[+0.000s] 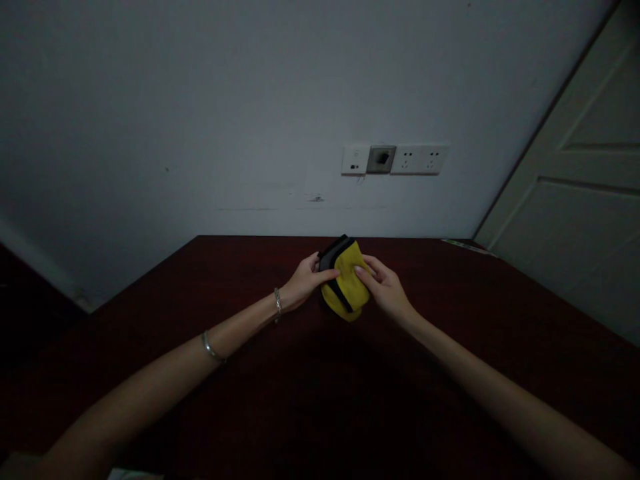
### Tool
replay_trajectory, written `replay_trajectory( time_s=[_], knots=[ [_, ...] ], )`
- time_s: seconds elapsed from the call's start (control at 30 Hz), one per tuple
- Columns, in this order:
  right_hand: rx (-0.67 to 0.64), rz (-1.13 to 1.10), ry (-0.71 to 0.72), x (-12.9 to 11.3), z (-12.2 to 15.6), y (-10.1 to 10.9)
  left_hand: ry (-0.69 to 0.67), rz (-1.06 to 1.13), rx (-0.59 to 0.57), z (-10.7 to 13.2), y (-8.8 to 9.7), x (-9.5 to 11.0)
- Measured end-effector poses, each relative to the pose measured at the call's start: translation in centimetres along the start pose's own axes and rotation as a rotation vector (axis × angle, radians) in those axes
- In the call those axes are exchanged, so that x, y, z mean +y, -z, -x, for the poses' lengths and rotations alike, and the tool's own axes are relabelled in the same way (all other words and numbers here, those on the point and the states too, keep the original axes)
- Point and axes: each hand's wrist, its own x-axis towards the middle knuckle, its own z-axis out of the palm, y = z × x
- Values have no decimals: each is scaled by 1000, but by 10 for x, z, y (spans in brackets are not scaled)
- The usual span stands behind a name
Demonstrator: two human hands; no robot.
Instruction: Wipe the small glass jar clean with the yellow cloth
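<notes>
A small yellow fabric pouch (pixel 349 288) with black trim is held up over the dark red table (pixel 450 373) near its far middle. My left hand (pixel 304 283) grips its left side, thumb on the front and fingers behind the black edge. My right hand (pixel 385 287) holds its right side, fingers pressed on the yellow cloth. Two thin bracelets sit on my left forearm. What lies inside the pouch is hidden.
A pale wall stands just behind the table, with a row of wall sockets (pixel 395 159) above it. A white door (pixel 580 200) stands at the right. A thin light strip (pixel 467 246) lies at the table's far right edge.
</notes>
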Motion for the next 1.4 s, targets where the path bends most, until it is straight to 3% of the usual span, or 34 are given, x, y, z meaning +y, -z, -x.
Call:
replay_trajectory(
  time_s=[0.27,0.43,0.5,0.6,0.67,0.77,0.87,1.0,1.2,1.4],
  knots=[
    [69,54,24,8,-11,3,71,82,107,-4,-6,-8],
    [70,40,18,15,-14,1,131,68,40,-2,-7,-5],
    [58,54,25,18,-16,3,113,-33,50,-5,-4,-1],
    [20,105,27,25,-17,14,37,-384,185,-15,11,9],
    [-18,158,13,33,-13,25,27,-496,235,-24,28,15],
    [-140,251,-32,49,-2,37,85,-649,240,-36,55,18],
    [-260,335,-86,63,8,39,205,-767,203,-43,69,8],
    [-318,439,-94,76,11,32,323,-817,133,-47,64,-12],
    [-299,552,-24,90,9,27,423,-764,52,-43,45,-30],
    [-263,596,37,96,9,26,423,-712,124,-31,44,-36]
  ],
)
